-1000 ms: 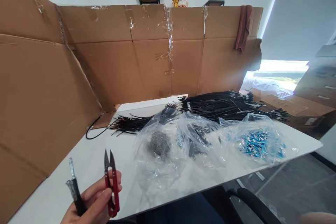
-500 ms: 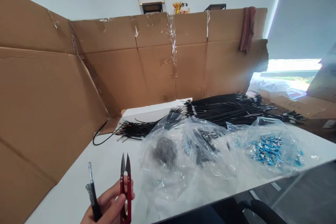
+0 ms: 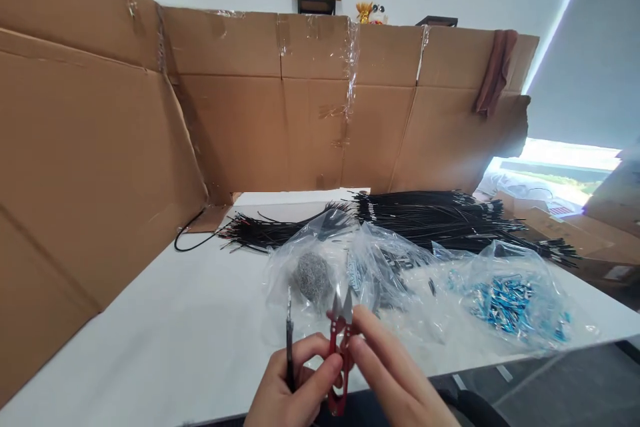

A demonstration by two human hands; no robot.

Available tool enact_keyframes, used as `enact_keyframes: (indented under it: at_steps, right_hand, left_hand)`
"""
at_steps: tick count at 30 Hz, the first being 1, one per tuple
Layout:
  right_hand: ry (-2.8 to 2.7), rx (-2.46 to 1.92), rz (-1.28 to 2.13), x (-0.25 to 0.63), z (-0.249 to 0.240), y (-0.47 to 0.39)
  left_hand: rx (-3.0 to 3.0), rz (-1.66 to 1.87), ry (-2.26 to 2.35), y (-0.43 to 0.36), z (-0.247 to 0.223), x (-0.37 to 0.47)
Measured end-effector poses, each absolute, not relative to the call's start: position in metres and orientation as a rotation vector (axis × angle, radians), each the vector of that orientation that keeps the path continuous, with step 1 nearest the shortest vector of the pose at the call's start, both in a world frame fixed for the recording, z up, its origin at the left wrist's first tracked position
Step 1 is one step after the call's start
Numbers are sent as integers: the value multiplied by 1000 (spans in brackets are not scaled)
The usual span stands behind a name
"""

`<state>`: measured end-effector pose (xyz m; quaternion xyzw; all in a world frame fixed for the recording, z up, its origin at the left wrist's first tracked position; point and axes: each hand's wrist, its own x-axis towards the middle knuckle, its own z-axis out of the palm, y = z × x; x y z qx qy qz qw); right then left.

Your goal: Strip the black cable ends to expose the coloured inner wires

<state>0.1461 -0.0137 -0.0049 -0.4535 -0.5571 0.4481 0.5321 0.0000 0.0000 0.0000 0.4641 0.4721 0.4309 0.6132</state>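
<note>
Red-handled thread snips (image 3: pixel 338 380) stand upright with their pointed blades up, at the lower middle of the head view. My left hand (image 3: pixel 295 383) is closed, with thumb and forefinger pinching the snips' handle. A black cable (image 3: pixel 290 347) with a stripped, silvery upper end also rises from that hand, held between its fingers. From the right, my right hand (image 3: pixel 387 370) has its fingertips on the snips' right-hand handle, just below the blades. Behind the snips lies a clear plastic bag (image 3: pixel 280 280) with a grey wiry ball (image 3: pixel 311 275) in it.
Bundles of black cables (image 3: pixel 420 217) lie along the back of the white table (image 3: pixel 165 320). Another clear bag holds small blue-and-silver pieces (image 3: pixel 505 303) on the right. Cardboard walls (image 3: pixel 250 127) stand at the left and back. The table's front edge is close to my hands.
My left hand has moved right in the view with the snips and the cable. My right hand has come into view and onto the snips. The view has tilted and shifted slightly.
</note>
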Motion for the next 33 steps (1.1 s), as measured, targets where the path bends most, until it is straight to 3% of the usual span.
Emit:
enact_keyframes:
  at_steps: [4, 12, 16, 24, 33]
  right_hand:
    - [-1235, -1050, 1267, 120, -16, 1]
    - [-690, -811, 1015, 140, -19, 8]
    - [-922, -914, 1207, 144, -10, -1]
    - [-1196, -1063, 1151, 134, 9, 22]
    - [-930, -988, 1227, 141, 6, 28]
  left_hand:
    - [1091, 928, 996, 13, -14, 0]
    - [898, 935, 889, 6, -5, -1]
    - [940, 882, 880, -1, -1, 0]
    - [814, 656, 586, 0, -6, 0]
    - [689, 944, 587, -3, -9, 5]
